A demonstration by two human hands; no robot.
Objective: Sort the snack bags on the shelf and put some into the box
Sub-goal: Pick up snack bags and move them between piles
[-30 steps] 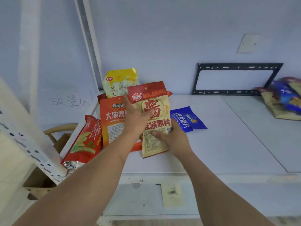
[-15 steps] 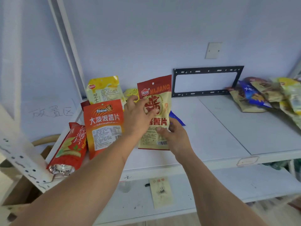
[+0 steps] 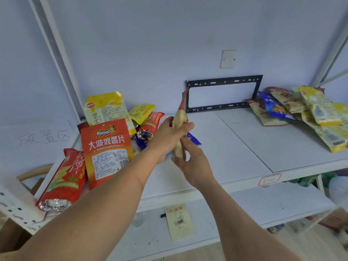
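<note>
White shelf [image 3: 235, 147] carried two snack piles. Both hands, left [image 3: 169, 136] and right [image 3: 192, 162], gripped the crisp bag [image 3: 178, 132], which had turned edge-on (previously label-forward) above the shelf, suggesting transfer toward the right pile [image 3: 305, 113].

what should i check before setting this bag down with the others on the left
1. Grip on the held bag: left hand and right hand both hold it: ok.
2. Bag's face readable: turned edge-on to the camera: not ok.
3. Orange upright bag standing steady: cannot tell.
4. Free shelf surface right of the left pile: ok.
5. Blue bag lies under the hands, may get covered: not ok.
6. Box in sight: cannot tell.
</note>
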